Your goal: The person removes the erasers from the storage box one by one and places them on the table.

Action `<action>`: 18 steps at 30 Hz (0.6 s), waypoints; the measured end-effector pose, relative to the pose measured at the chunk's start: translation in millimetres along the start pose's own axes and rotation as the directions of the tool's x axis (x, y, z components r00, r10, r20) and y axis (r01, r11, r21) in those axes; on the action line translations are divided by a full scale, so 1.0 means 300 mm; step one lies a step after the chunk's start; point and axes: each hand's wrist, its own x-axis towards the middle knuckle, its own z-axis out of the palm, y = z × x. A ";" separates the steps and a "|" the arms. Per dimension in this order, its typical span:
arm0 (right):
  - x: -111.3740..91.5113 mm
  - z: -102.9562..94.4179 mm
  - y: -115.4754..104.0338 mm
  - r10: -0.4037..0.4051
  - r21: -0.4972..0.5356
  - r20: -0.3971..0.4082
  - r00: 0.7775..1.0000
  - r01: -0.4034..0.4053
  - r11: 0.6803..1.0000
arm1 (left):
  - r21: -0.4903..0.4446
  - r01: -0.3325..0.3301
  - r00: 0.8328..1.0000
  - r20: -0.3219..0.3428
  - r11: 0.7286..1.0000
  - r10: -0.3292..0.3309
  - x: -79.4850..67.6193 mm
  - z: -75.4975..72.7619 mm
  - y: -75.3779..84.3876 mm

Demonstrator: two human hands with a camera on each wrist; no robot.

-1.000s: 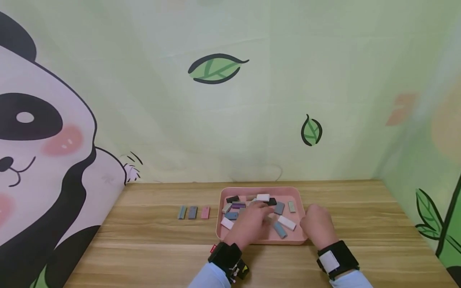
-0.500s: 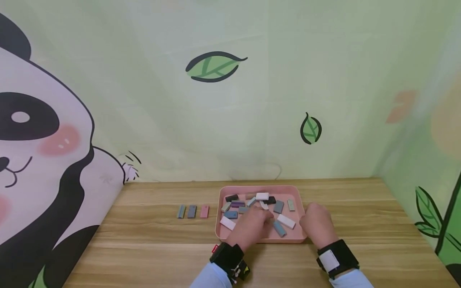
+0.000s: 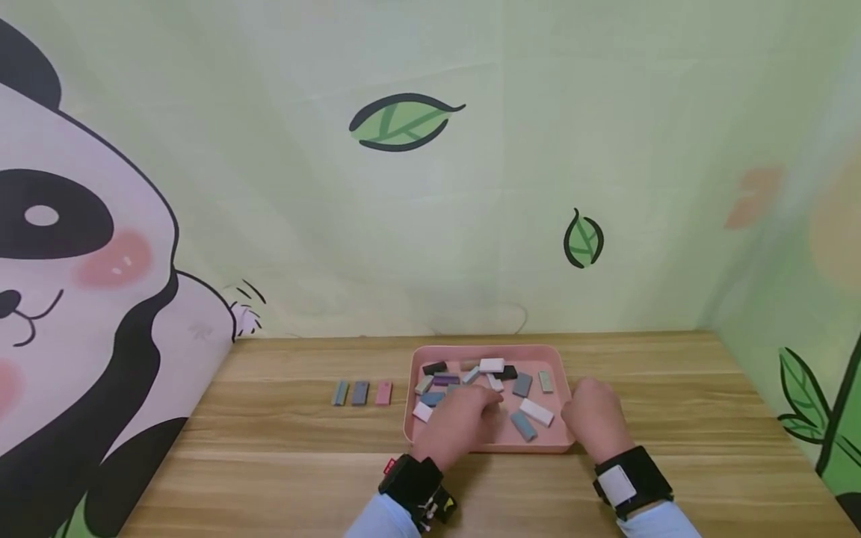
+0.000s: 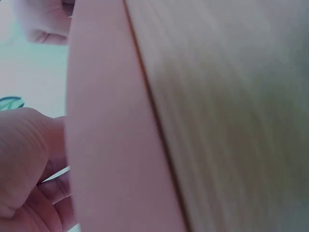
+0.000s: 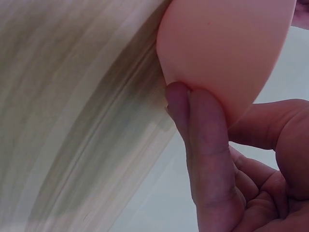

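Observation:
A pink tray (image 3: 487, 444) on the wooden table holds several small rectangular blocks in white, blue, grey, black and purple. My left hand (image 3: 457, 424) reaches over its near left part, bent fingers pointing down among the blocks. Its fingertips are hidden behind the tray wall in the left wrist view, so whether they hold a block cannot be seen. At the near right corner, my right hand (image 3: 595, 420) grips the tray, fingers (image 5: 210, 145) on the outer wall and thumb over the rim. A white block (image 3: 536, 412) and a blue-grey block (image 3: 523, 427) lie between the hands.
Left of the tray stand three spaced blocks in a row: a teal block (image 3: 340, 393), a grey-blue block (image 3: 360, 393) and a pink block (image 3: 383, 393). Behind the table (image 3: 289, 478) hangs a printed cloth backdrop (image 3: 303, 187) with a panda and leaves.
My left hand has drawn back from the tray's middle toward its near left, uncovering blocks near the centre and covering part of the blue and white ones at left. The right hand stays at the corner.

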 end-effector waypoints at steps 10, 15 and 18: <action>-0.002 -0.004 0.007 -0.017 -0.003 -0.018 1.000 0.017 1.000 | -0.129 0.063 0.977 -0.196 0.990 -0.087 -0.042 -0.119 -0.106; -0.001 0.000 0.004 -0.019 -0.001 -0.019 1.000 0.019 1.000 | -0.256 0.195 0.910 -0.313 0.947 -0.272 -0.091 -0.196 -0.231; -0.006 -0.004 0.000 -0.009 0.000 -0.007 1.000 0.009 1.000 | -0.341 0.249 0.850 -0.372 0.907 -0.373 -0.129 -0.232 -0.324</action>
